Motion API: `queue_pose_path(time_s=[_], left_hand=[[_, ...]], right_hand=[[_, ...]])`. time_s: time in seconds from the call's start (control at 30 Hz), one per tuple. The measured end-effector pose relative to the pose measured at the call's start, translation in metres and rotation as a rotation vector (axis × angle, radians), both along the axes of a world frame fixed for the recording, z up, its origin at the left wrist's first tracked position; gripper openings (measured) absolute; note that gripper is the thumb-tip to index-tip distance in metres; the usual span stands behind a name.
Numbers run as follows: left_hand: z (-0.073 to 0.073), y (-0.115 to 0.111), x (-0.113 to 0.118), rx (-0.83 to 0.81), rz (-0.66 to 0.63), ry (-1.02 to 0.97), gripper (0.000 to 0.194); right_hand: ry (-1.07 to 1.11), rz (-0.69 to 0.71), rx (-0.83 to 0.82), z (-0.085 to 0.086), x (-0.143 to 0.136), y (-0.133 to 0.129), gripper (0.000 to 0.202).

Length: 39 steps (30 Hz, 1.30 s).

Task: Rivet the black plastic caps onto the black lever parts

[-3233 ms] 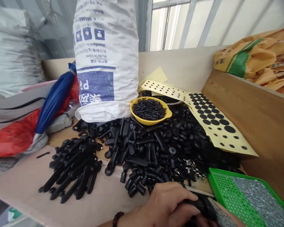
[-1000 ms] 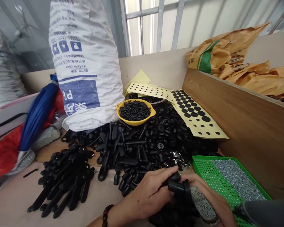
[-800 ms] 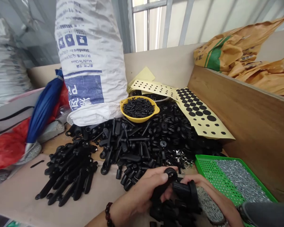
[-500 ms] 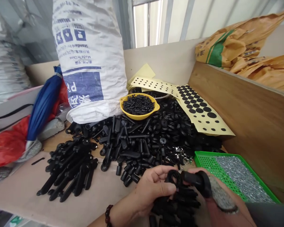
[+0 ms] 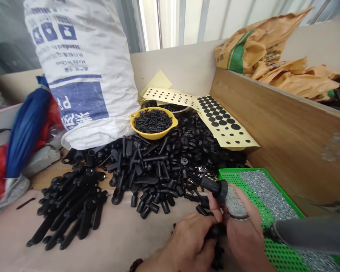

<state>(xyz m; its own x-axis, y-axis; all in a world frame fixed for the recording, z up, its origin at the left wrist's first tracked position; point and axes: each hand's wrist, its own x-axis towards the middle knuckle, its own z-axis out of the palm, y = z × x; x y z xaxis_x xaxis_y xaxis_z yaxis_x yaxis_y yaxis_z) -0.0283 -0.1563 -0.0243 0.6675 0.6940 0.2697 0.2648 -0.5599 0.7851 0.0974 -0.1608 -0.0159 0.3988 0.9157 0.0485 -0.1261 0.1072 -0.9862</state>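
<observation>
My right hand [image 5: 245, 236], its thumb in a speckled grey finger cover [image 5: 235, 204], grips a black plastic piece [image 5: 211, 185] with a tubular end and a round collar. Close beside it, my left hand [image 5: 187, 240] is closed, back turned up, around a black plastic part [image 5: 215, 231] mostly hidden by the fingers. Both hands meet at this part. More black pieces show dimly below them. Short black tubes [image 5: 147, 206] lie on the table just beyond my left hand.
A heap of black plastic parts [image 5: 141, 166] fills the middle, with a yellow bowl of black screws [image 5: 175, 122] behind. Long black handles [image 5: 70, 211] are piled left. A green tray [image 5: 223, 173] holds small metal pieces. A grey cylinder [image 5: 308, 232] crosses the tray; a wooden board [image 5: 272, 124] borders the right.
My view has swung right. My left hand has turned over, back now up, and closed in against my right hand. The ring-shaped part at its fingertips is now mostly covered.
</observation>
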Motion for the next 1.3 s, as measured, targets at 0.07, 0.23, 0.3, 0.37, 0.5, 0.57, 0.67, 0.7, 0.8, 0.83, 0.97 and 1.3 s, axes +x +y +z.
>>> queue_pose_path(time_s=[0.07,0.23,0.3,0.37,0.5,0.57,0.67,0.7,0.8,0.83,0.97,1.3], left_hand=[[-0.006,-0.002,-0.001,0.084,-0.035,0.057,0.034],[-0.002,-0.006,-0.002,0.083,-0.089,0.204,0.028],[0.006,-0.005,0.0,0.012,-0.083,0.214,0.022],[0.014,-0.001,0.001,-0.132,-0.046,0.179,0.018],[0.021,0.014,0.0,-0.552,0.077,-0.051,0.017],[0.02,0.021,-0.004,-0.695,0.131,-0.169,0.013],[0.02,0.024,-0.008,-0.797,0.12,-0.251,0.02],[0.021,0.023,-0.01,-0.802,0.105,-0.257,0.025],[0.023,0.017,-0.012,-0.814,0.06,-0.28,0.036],[0.024,0.015,-0.013,-0.827,0.043,-0.303,0.042],[0.02,0.009,-0.017,-0.82,0.057,-0.331,0.066],[0.018,0.002,-0.01,-0.682,0.221,-0.274,0.052]], right_hand=[[-0.029,0.025,-0.008,-0.006,0.002,-0.004,0.031],[-0.129,0.043,-0.013,-0.017,0.003,-0.01,0.031],[-0.127,0.051,-0.013,-0.016,0.005,-0.007,0.031],[-0.126,0.043,-0.002,-0.012,0.01,-0.005,0.028],[-0.373,0.052,0.056,-0.005,0.028,-0.011,0.016],[-0.5,0.136,0.084,-0.004,0.034,-0.015,0.017],[-0.612,0.223,0.133,-0.006,0.035,-0.018,0.02],[-0.657,0.247,0.154,-0.008,0.035,-0.018,0.019],[-0.777,0.283,0.211,-0.013,0.035,-0.018,0.016],[-0.79,0.292,0.21,-0.014,0.036,-0.018,0.017],[-0.698,0.31,0.08,-0.02,0.041,-0.018,0.027],[-0.241,0.187,-0.445,-0.04,0.04,-0.008,0.051]])
